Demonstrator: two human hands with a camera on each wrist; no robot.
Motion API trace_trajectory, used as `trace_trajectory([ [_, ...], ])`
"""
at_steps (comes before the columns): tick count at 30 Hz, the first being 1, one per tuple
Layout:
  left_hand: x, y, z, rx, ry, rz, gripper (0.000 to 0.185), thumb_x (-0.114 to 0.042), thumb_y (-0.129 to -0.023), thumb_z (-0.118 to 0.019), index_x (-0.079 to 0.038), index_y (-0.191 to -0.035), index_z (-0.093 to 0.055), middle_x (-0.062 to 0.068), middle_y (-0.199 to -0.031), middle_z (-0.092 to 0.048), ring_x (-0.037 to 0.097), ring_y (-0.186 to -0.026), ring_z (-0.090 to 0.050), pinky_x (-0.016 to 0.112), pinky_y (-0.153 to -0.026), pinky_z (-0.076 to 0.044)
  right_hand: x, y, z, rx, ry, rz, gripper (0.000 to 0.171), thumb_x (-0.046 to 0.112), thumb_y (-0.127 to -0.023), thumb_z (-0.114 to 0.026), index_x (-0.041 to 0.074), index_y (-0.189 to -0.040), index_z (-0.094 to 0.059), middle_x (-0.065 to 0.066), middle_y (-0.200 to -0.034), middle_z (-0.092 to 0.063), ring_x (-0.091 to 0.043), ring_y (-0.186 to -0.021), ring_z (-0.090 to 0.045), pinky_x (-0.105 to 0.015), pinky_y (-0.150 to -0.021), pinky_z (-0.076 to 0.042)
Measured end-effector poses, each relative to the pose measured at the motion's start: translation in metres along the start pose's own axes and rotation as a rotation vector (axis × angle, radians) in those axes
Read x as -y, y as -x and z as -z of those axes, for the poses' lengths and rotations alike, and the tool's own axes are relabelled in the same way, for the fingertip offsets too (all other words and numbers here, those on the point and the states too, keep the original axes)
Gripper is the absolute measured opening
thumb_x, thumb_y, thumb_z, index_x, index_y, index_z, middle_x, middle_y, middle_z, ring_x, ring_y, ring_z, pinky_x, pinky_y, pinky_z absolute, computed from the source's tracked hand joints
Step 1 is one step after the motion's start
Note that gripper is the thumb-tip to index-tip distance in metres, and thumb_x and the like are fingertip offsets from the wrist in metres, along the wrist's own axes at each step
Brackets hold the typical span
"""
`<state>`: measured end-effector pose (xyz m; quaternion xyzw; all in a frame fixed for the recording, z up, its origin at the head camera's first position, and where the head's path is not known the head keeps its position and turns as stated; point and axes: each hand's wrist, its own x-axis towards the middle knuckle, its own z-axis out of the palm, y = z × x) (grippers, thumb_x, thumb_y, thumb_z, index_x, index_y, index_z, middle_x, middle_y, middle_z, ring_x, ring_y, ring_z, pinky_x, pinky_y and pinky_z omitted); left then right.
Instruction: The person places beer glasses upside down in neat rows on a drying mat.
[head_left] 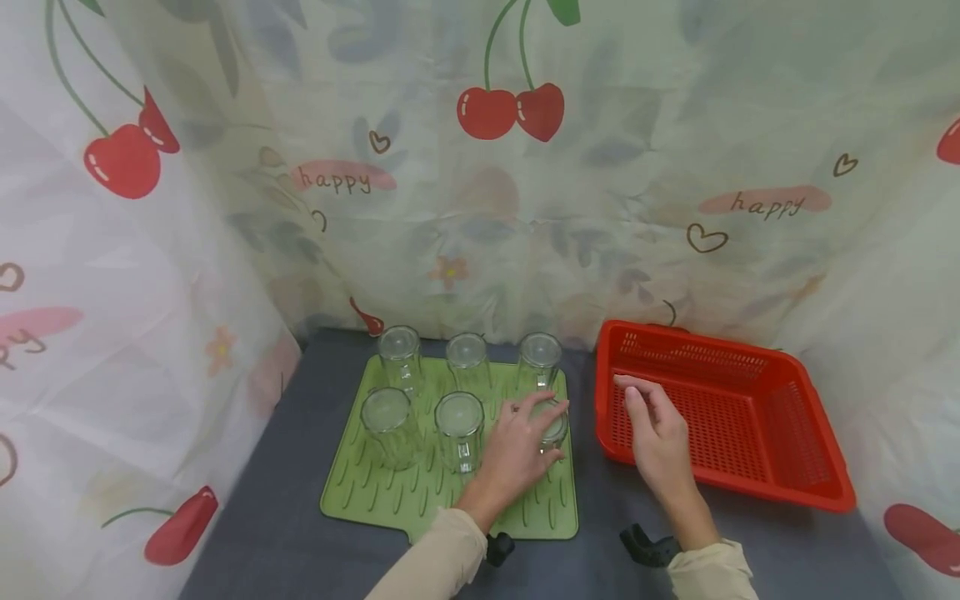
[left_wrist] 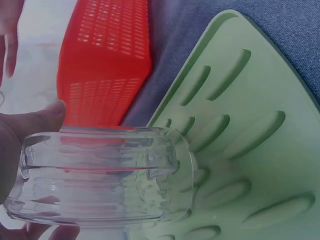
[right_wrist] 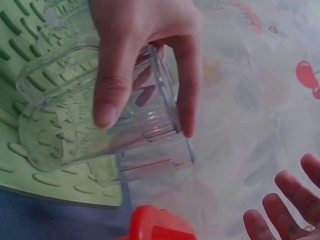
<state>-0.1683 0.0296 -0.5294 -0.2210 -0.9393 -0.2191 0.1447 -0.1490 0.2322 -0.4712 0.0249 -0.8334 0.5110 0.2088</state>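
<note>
Several clear glass mugs stand upside down in two rows on a ribbed green drying mat. My left hand has its thumb and fingers curled round the front right glass mug near the base. In the left wrist view, that mug's clear wall lies between thumb and fingers, above the mat. Seen from the right wrist, the left hand is about the same mug. My right hand hovers over the near left part of a red basket, fingers loosely bent with nothing in them.
Beside the held mug stand a front middle mug and a back right mug. A grey cloth covers the table. White printed curtains close off the back and both sides.
</note>
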Motion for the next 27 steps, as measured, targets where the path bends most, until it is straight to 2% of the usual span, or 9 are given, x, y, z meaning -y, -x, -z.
trace_trajectory([
  [4,-0.001,-0.001,-0.002,0.004,-0.016,-0.002,0.078,-0.040,-0.078,-0.089,-0.038,-0.147,-0.053,-0.007,-0.154,-0.049,0.027,-0.117,-0.059,0.037,-0.078,-0.060,0.005,-0.005,0.000,0.010,0.039,0.057,0.027,0.017,-0.105,-0.056,0.010,-0.130,-0.065,-0.005,-0.133,-0.068,0.009,-0.115,-0.056,-0.003,-0.095,-0.042],
  [7,-0.001,-0.001,-0.002,0.016,-0.014,0.002,0.076,-0.040,-0.080,-0.088,-0.038,-0.148,-0.053,-0.006,-0.155,-0.048,0.027,-0.120,-0.058,0.041,-0.081,-0.060,0.009,-0.010,-0.002,0.028,0.079,0.101,0.030,0.019,-0.105,-0.058,0.009,-0.132,-0.062,-0.008,-0.136,-0.062,-0.006,-0.117,-0.058,-0.003,-0.093,-0.042],
  [9,-0.002,-0.001,-0.001,0.036,-0.004,0.007,0.075,-0.041,-0.081,-0.086,-0.038,-0.148,-0.052,-0.007,-0.156,-0.047,0.027,-0.124,-0.057,0.044,-0.086,-0.060,0.011,-0.012,-0.004,0.056,0.105,0.120,0.033,0.020,-0.104,-0.059,0.009,-0.135,-0.059,-0.009,-0.140,-0.057,-0.016,-0.121,-0.057,-0.007,-0.095,-0.043],
  [11,-0.003,-0.002,0.001,0.068,0.010,0.016,0.074,-0.043,-0.083,-0.084,-0.038,-0.149,-0.050,-0.007,-0.157,-0.044,0.028,-0.129,-0.054,0.047,-0.092,-0.058,0.013,-0.015,-0.007,0.094,0.124,0.129,0.038,0.022,-0.103,-0.061,0.007,-0.137,-0.056,-0.011,-0.145,-0.051,-0.025,-0.126,-0.054,-0.019,-0.102,-0.045],
  [15,-0.005,-0.003,0.005,0.129,0.019,0.026,0.075,-0.048,-0.085,-0.081,-0.037,-0.151,-0.048,-0.007,-0.160,-0.040,0.027,-0.137,-0.050,0.050,-0.100,-0.056,0.018,-0.019,-0.011,0.144,0.197,0.157,0.048,0.029,-0.101,-0.064,0.006,-0.141,-0.051,-0.015,-0.151,-0.044,-0.034,-0.137,-0.043,-0.055,-0.110,-0.042],
  [17,-0.006,-0.004,0.007,0.145,0.014,0.018,0.076,-0.050,-0.086,-0.080,-0.035,-0.152,-0.047,-0.006,-0.161,-0.039,0.027,-0.141,-0.047,0.051,-0.102,-0.055,0.020,-0.021,-0.012,0.149,0.244,0.180,0.051,0.031,-0.100,-0.065,0.005,-0.142,-0.050,-0.017,-0.152,-0.042,-0.037,-0.139,-0.040,-0.063,-0.111,-0.039],
  [19,-0.006,-0.004,0.011,0.150,0.024,0.011,0.077,-0.050,-0.086,-0.079,-0.033,-0.153,-0.047,-0.004,-0.162,-0.038,0.027,-0.144,-0.044,0.052,-0.105,-0.053,0.020,-0.024,-0.012,0.143,0.287,0.203,0.053,0.032,-0.100,-0.065,0.004,-0.142,-0.050,-0.018,-0.152,-0.042,-0.038,-0.141,-0.038,-0.065,-0.112,-0.037],
  [23,-0.005,-0.008,0.024,0.144,0.038,-0.008,0.079,-0.055,-0.087,-0.076,-0.031,-0.155,-0.044,-0.003,-0.163,-0.037,0.028,-0.147,-0.041,0.052,-0.110,-0.049,0.020,-0.027,-0.012,0.123,0.344,0.238,0.055,0.032,-0.099,-0.066,0.003,-0.142,-0.050,-0.019,-0.152,-0.041,-0.039,-0.139,-0.038,-0.064,-0.109,-0.040],
  [27,0.000,-0.014,0.041,0.093,0.005,-0.048,0.078,-0.063,-0.089,-0.069,-0.030,-0.155,-0.043,-0.001,-0.163,-0.038,0.030,-0.146,-0.042,0.051,-0.112,-0.049,0.018,-0.031,-0.013,0.107,0.381,0.257,0.057,0.032,-0.098,-0.068,0.001,-0.141,-0.049,-0.021,-0.152,-0.040,-0.041,-0.137,-0.038,-0.063,-0.107,-0.042],
])
